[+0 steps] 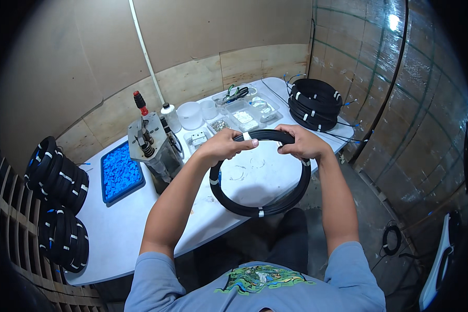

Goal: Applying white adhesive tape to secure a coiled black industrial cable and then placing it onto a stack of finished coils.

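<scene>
We hold a black cable coil (260, 174) upright above the near edge of the white table (140, 229), with both hands closed on its top arc. Our left hand (224, 145) is clamped around the coil just left of a white tie band, fingers wrapped over the bundle. Our right hand (301, 141) grips the same arc a little further round, thumb toward us. With the hands set close together at the top, the rest of the ring hangs free below them, which keeps the turns together and leaves the whole loop open to view.

The coil is a flat ring of many thin black turns, bound at intervals by short white bands: one between the hands, one on the left side, one at the bottom, one on the right. It keeps a near-round shape and shows no loose ends from this view.

Around the work area:
- A stack of finished coils (315, 104) lies at the far right corner of the table, with thin blue-tipped leads trailing out.
- More banded coils (57, 174) stand on a rack to our left.
- A blue tray (120, 171) of small blue parts sits beside a metal bench tool (152, 143) with a red-tipped handle.
- Clear plastic boxes (244, 112) of small fittings sit just beyond the hands.
</scene>
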Demonstrator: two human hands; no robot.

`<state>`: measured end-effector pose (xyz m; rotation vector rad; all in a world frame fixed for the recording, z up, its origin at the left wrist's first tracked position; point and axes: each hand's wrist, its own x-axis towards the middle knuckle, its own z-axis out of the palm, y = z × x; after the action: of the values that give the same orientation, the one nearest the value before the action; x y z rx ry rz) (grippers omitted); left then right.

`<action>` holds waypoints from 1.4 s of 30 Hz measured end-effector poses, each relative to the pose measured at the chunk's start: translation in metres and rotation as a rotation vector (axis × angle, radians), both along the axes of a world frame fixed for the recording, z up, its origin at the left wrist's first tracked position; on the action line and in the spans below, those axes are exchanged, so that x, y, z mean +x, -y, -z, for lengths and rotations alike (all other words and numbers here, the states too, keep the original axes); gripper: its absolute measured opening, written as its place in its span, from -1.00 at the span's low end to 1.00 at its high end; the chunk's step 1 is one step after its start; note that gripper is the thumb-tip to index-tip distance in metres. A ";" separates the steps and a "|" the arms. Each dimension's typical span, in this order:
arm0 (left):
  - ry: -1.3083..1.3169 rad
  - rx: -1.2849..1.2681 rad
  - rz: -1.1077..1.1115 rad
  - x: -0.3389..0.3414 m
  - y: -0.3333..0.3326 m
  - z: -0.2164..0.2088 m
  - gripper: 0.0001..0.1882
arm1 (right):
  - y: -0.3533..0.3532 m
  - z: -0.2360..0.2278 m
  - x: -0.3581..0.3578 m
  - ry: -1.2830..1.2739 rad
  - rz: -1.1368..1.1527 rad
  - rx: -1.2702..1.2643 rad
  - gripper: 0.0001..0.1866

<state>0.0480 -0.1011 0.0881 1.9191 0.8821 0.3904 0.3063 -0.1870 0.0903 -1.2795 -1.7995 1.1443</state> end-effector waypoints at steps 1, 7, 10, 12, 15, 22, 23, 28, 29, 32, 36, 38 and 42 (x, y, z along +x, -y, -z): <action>0.062 -0.018 -0.004 -0.002 0.000 0.002 -0.42 | 0.003 -0.007 -0.003 0.041 0.007 0.029 -0.54; 0.332 -0.058 -0.056 -0.030 -0.017 0.011 -0.50 | 0.008 0.010 0.015 -0.096 0.172 0.164 -0.53; 0.476 -0.155 -0.092 -0.050 -0.029 0.023 -0.56 | 0.017 0.059 0.014 -0.296 0.298 0.123 -0.50; 0.728 -0.393 -0.130 -0.050 -0.031 0.029 -0.58 | 0.017 0.088 -0.001 -0.639 0.414 0.211 -0.59; 0.713 -0.393 -0.212 -0.048 -0.030 0.041 -0.57 | 0.021 0.081 -0.018 -0.784 0.516 0.167 -0.69; 0.581 -0.142 -0.361 -0.045 -0.024 0.047 -0.74 | 0.022 0.062 -0.022 -0.756 0.533 0.122 -0.69; 0.539 -0.085 -0.372 -0.044 -0.023 0.045 -0.77 | 0.021 0.063 -0.019 -0.787 0.513 0.108 -0.71; 0.420 0.011 -0.372 -0.046 -0.021 0.035 -0.86 | 0.021 0.062 -0.015 -0.839 0.471 0.070 -0.71; 0.423 0.006 -0.364 -0.046 -0.020 0.033 -0.86 | 0.021 0.062 -0.014 -0.845 0.451 0.059 -0.70; 0.422 0.007 -0.315 -0.046 -0.019 0.021 -0.85 | 0.018 0.059 -0.009 -0.820 0.384 0.021 -0.70; 0.404 -0.084 -0.145 -0.044 -0.010 0.003 -0.80 | 0.012 0.037 -0.001 -0.597 0.198 -0.050 -0.69; 0.283 -0.026 -0.164 -0.044 -0.004 0.004 -0.81 | 0.006 0.024 0.002 -0.539 0.139 -0.058 -0.69; 0.479 -0.272 -0.158 -0.049 -0.002 0.018 -0.83 | -0.006 0.011 0.017 -0.403 0.011 -0.015 -0.59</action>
<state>-0.0011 -0.0988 0.0698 1.4249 0.7234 0.7483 0.3232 -0.1811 0.0791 -0.9799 -1.4856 1.3045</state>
